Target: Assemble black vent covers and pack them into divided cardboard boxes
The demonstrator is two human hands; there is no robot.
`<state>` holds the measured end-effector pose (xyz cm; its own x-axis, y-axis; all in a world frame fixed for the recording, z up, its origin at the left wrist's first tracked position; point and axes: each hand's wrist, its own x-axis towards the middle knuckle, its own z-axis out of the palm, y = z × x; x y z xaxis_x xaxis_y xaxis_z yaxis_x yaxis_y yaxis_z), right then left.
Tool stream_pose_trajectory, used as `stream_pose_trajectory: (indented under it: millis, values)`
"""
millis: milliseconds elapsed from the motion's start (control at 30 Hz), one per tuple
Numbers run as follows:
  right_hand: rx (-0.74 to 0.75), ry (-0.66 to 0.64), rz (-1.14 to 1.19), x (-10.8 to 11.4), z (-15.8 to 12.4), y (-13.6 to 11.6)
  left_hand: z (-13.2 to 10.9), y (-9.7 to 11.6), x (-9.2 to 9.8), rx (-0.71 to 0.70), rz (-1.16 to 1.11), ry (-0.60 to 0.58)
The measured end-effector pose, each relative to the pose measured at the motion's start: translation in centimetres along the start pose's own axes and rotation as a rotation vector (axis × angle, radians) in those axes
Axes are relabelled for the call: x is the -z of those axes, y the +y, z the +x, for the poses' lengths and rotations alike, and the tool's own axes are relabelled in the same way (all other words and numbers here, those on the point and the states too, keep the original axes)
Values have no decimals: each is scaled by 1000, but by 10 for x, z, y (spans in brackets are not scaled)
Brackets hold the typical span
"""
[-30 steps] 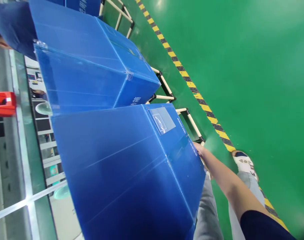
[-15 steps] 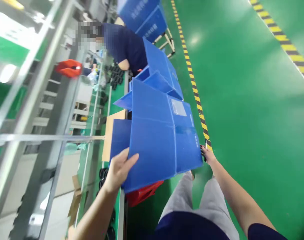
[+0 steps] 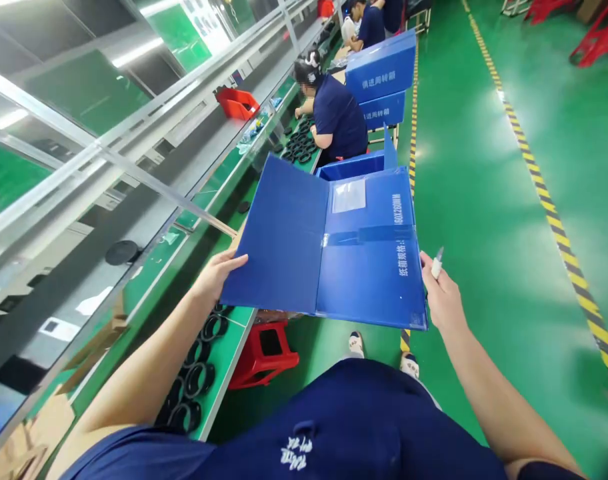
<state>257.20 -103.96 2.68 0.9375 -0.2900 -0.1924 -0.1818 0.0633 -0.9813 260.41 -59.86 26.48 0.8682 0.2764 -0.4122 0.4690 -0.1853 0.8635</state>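
1. The left hand [image 3: 215, 279] pinches the outer left edge of a blue plastic turnover box [image 3: 367, 283], thumb over the front face. One second ago this hand was out of sight; now both hands are at the box, so it seems to be steadied from two sides.
2. The right hand [image 3: 443, 298] is closed round a small pale pointed implement [image 3: 437, 264], with its fingers at the box's right edge; how firmly they grip that edge I cannot tell.
3. The box is in front of the wearer's torso, between the hands. Its creased faces have tipped into fuller view than a second ago, showing a clear label pocket [image 3: 349, 196], a tape strip [image 3: 384, 233] and printed lettering.
4. Just beyond the box's top edge is an open blue box [image 3: 351, 167]; whether they touch is unclear.
5. Left of the box and below it, black rings [image 3: 214, 328] line the green workbench [image 3: 237, 332], with a red stool [image 3: 264, 357] below the box.
6. Farther beyond the box sit a co-worker in a navy shirt [image 3: 337, 110] and stacked turnover boxes [image 3: 379, 70]; striped floor tape [image 3: 548, 205] runs well to its right.
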Motion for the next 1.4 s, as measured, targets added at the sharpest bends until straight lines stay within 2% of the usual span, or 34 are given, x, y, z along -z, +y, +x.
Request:
stream_pose_trajectory:
  millis: [100,167,233,267,300,367,433,500,533,567,633,700,800,900,1000,1133,1300,1400]
  values:
    - [39,-5,-139,-45,-14,-12,37,-55,46,117,-33,-30]
    - [35,9,-237,-68,-20,-16,67,-78,65,139,62,-16]
    - [18,60,-309,-86,-23,-19,95,-89,69,116,266,71]
    - [7,85,-327,-93,-24,-20,106,-92,62,90,369,135]
    - [-3,102,-335,-98,-26,-22,113,-95,50,45,468,194]
    - [-14,117,-335,-109,-29,-26,113,-100,6,-114,638,221]
    - [1,121,-312,-120,-35,-29,92,-108,-55,-364,793,73]
    - [33,108,-270,-132,-43,-31,58,-117,-116,-581,852,-193]
    - [48,89,-241,-138,-46,-31,39,-121,-140,-648,867,-247]
    - [57,65,-202,-144,-48,-30,23,-124,-158,-682,880,-275]
    - [57,14,-92,-152,-49,-28,0,-124,-174,-669,910,-271]
    - [46,-66,33,-153,-43,-25,-6,-116,-170,-604,944,-256]
    - [-3,-222,84,-143,-18,-22,3,-99,-145,-532,960,-240]
    - [14,-259,-259,-130,18,-23,18,-84,-115,-470,921,-181]
    - [228,-248,-665,-133,52,-30,30,-78,-91,-400,877,-103]
    - [462,-310,-939,-170,83,-51,41,-83,-76,-378,794,-25]
    - [536,-453,-1079,-225,106,-80,45,-98,-82,-397,713,94]
    - [568,-501,-1139,-241,112,-88,45,-105,-87,-422,680,131]
